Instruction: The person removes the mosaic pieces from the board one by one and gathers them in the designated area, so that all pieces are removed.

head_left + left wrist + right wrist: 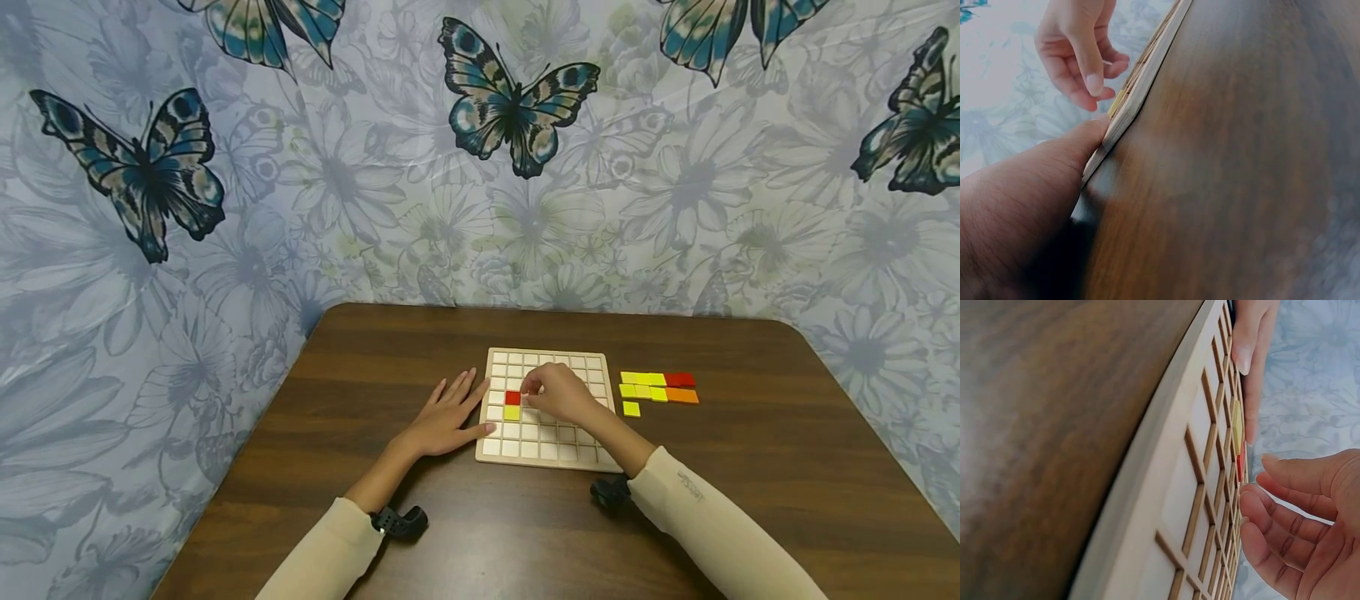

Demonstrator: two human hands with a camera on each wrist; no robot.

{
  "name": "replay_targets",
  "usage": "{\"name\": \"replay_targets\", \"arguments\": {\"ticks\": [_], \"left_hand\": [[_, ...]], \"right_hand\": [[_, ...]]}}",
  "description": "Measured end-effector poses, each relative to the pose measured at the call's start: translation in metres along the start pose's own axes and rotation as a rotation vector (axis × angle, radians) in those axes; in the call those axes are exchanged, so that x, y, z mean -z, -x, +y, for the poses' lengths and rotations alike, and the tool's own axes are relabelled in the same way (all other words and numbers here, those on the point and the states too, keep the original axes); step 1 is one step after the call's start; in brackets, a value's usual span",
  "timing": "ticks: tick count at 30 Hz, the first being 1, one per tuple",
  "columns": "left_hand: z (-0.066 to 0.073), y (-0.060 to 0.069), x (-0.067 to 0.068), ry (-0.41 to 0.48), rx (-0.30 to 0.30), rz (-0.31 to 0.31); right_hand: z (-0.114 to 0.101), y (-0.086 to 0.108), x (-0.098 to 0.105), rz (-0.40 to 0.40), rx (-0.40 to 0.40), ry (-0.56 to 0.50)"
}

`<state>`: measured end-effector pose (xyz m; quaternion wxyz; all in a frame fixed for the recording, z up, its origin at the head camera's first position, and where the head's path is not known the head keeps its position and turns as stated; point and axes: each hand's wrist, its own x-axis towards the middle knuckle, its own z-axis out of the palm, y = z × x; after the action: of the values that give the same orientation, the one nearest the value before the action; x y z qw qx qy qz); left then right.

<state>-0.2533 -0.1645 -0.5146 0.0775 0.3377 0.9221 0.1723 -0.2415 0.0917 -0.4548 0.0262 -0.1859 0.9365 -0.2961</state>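
A pale wooden grid board (543, 457) with white squares lies on the table. A red tile (513, 397) sits in it directly above a yellow tile (512, 412). My left hand (444, 417) rests at the board's left side, fingers spread, the thumb (1091, 134) touching its edge. Over the middle of the board is my right hand (558, 393), its fingertips just right of the red tile. In the right wrist view, its fingers (1294, 534) are loosely bent, with the thumb apart from them; no tile is visible between them.
Right of the board lie yellow tiles (642, 378), red tiles (679, 380) and orange tiles (682, 397) in rows, with a lone yellow tile (632, 409) below. A brown wooden table (487, 533) supports everything. Behind it hangs a butterfly-print cloth (360, 208).
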Motion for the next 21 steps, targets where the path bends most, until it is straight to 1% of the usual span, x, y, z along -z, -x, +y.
{"name": "replay_targets", "arguments": {"ticks": [3, 10, 15, 21], "left_hand": [[-0.001, 0.0, 0.001, -0.002, 0.002, -0.008], [-0.002, -0.003, 0.001, -0.001, -0.007, -0.003], [-0.002, -0.005, 0.0, 0.002, 0.001, -0.004], [-0.003, -0.005, -0.001, 0.003, -0.007, 0.005]], "right_hand": [[0.0, -0.004, -0.003, -0.008, -0.017, 0.004], [0.003, -0.01, -0.006, -0.023, -0.046, -0.003], [0.006, -0.014, -0.007, -0.026, -0.048, -0.005], [0.009, -0.016, -0.009, -0.016, -0.029, -0.019]]}}
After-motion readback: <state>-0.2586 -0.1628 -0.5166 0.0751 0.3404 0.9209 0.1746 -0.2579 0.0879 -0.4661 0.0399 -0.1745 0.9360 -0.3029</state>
